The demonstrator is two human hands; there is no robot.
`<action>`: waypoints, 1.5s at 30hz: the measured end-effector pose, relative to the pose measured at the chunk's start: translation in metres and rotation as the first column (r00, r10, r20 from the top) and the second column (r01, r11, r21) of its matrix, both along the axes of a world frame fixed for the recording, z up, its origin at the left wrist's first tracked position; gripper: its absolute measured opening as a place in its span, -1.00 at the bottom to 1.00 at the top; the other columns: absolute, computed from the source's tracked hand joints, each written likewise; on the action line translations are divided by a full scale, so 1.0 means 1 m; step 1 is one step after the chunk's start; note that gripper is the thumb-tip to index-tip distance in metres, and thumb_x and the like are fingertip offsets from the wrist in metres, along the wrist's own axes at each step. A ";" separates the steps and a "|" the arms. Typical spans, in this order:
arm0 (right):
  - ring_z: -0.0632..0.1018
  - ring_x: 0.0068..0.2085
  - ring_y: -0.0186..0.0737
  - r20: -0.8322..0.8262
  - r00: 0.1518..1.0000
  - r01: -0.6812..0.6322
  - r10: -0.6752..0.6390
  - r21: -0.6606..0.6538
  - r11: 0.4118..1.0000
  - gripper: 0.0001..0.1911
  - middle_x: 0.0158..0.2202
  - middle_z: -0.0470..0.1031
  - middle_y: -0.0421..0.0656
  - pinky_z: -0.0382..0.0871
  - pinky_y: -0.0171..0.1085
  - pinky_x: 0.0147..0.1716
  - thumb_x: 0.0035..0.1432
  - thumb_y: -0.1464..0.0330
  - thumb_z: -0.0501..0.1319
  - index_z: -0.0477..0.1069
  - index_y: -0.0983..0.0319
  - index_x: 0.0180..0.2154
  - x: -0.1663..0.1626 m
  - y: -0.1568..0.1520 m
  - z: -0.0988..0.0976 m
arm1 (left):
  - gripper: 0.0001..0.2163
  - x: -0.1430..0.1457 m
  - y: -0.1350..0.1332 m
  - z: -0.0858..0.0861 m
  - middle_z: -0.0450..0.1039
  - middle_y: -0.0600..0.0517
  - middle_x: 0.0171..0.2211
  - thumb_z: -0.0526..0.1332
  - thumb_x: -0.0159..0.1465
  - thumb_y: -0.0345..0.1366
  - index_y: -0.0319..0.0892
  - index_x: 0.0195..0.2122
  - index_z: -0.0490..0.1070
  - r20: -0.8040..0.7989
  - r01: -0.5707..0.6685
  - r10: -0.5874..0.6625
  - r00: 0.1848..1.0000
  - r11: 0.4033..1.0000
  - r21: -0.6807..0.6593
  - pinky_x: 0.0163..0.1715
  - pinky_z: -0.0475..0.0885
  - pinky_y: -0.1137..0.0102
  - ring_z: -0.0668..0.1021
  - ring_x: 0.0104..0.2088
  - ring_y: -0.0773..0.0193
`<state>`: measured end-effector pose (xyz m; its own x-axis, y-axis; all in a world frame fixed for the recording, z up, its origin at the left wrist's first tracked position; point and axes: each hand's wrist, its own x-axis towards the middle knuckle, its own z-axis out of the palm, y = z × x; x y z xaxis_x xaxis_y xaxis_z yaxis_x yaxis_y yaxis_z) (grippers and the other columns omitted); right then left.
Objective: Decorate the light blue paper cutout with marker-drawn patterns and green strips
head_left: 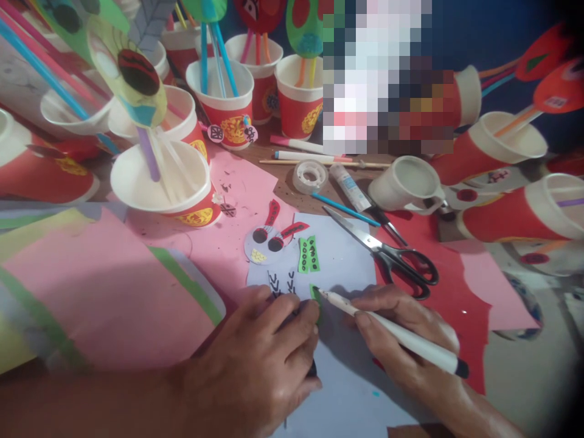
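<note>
My right hand (406, 322) grips a white marker (401, 334), its black tip touching a small green paper piece (314, 291). Curled fingers of my left hand (264, 353) press that piece onto pale blue paper (342, 255). Something black shows under the left palm, too hidden to name. Just above lies a green paper cutout (309, 254) with rows of black rings. Beside it is a round paper face (267, 244) with black eyes, a yellow mouth and two red strips on top. Black zigzag marks (274, 281) show above my left knuckles.
Black-handled scissors (381, 246) lie open at the right. Behind are a tape roll (310, 177), a glue stick (350, 187) and a white mug (406, 182). Several red-and-white paper cups (159, 182) with straws and paper faces surround the work. Pink paper (223, 225) and red paper (460, 304) lie around.
</note>
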<state>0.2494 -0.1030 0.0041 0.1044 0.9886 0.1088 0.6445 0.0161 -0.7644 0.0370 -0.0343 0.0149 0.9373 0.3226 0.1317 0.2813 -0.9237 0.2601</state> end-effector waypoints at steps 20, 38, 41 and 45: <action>0.52 -0.64 -0.29 -0.045 0.999 0.018 -0.018 -0.002 1.000 -0.94 -0.51 0.53 -0.26 0.39 -0.36 -0.73 0.17 0.33 0.22 0.39 0.03 -0.29 -0.001 0.002 0.001 | -0.72 0.001 -0.003 -0.002 0.42 -0.02 0.02 0.16 0.33 -0.10 -0.19 -0.10 0.46 -0.014 -0.046 0.045 0.999 0.999 -0.028 -0.07 0.17 0.17 0.36 -0.04 0.10; 0.55 -0.61 -0.26 -0.002 1.000 0.001 -0.001 -0.010 1.000 -0.95 -0.49 0.54 -0.26 0.45 -0.30 -0.65 0.18 0.29 0.20 0.37 0.03 -0.26 0.002 -0.001 -0.001 | -0.69 -0.002 -0.001 0.000 0.33 -0.16 0.14 0.19 0.31 -0.09 -0.20 -0.07 0.45 -0.001 -0.080 0.080 0.997 0.996 -0.042 -0.02 0.18 0.17 0.35 0.04 0.04; 0.54 -0.61 -0.25 -0.007 1.000 0.002 -0.002 -0.004 1.000 -0.95 -0.48 0.55 -0.25 0.39 -0.31 -0.71 0.19 0.29 0.20 0.37 0.03 -0.26 0.002 0.000 -0.001 | -0.71 -0.002 0.000 0.000 0.35 -0.16 0.11 0.14 0.34 -0.10 -0.20 -0.09 0.46 0.048 -0.060 0.061 0.997 0.998 -0.017 -0.04 0.18 0.17 0.36 0.03 0.04; 0.57 -0.57 -0.30 -0.008 1.000 -0.019 0.019 0.014 1.000 -0.95 -0.49 0.53 -0.29 0.47 -0.35 -0.59 0.18 0.33 0.21 0.35 0.07 -0.27 0.001 0.002 -0.001 | -0.72 0.000 0.000 0.003 0.35 -0.12 0.13 0.17 0.33 -0.08 -0.16 -0.10 0.47 -0.009 -0.090 0.089 0.996 0.994 -0.063 -0.01 0.16 0.18 0.35 0.06 0.07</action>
